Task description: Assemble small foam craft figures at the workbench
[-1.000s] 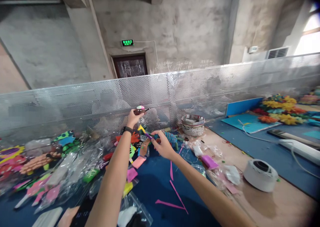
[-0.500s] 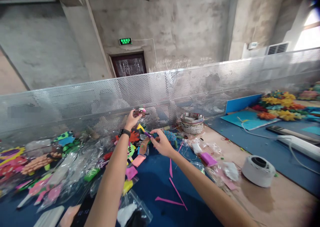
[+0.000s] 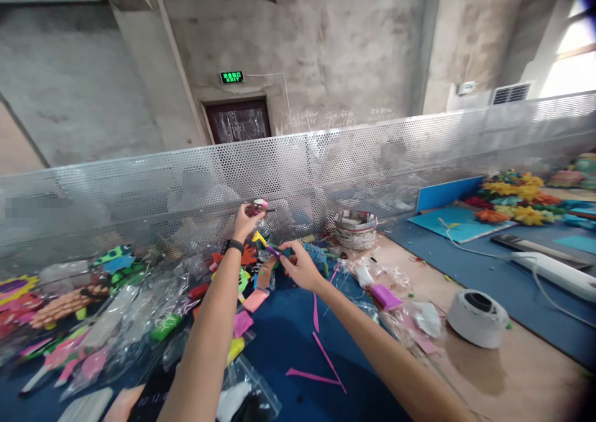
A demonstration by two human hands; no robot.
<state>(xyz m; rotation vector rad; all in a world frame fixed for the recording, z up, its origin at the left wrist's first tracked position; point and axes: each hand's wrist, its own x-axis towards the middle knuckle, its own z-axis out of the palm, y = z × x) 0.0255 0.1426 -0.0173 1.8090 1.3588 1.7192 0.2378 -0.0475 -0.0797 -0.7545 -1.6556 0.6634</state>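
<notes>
My left hand (image 3: pixel 244 223) is raised above the far part of the blue mat, its fingers closed round a small brown figure (image 3: pixel 257 209) with a pink and white top. A thin dark stick-like part juts out from the figure to the right. Lower and to the right, my right hand (image 3: pixel 302 268) pinches a slim purple and yellow modelling tool (image 3: pixel 272 251). The tool's yellow end points up and left toward the figure, apart from it. Just behind my right hand lies a blue, bumpy clay piece (image 3: pixel 317 252). Several pink plastic strips (image 3: pixel 329 355) lie on the mat.
Plastic bags (image 3: pixel 135 313) and colourful clay pieces crowd the left side. A woven basket (image 3: pixel 356 231) stands at the back. On the right are a purple packet (image 3: pixel 385 297), a white tape-like roll (image 3: pixel 477 320) and a power strip (image 3: pixel 554 273). A perforated metal screen (image 3: pixel 288 161) borders the table.
The whole view has shifted slightly. Both hands keep nearly the same pose, with the brown figure and the modelling tool still held.
</notes>
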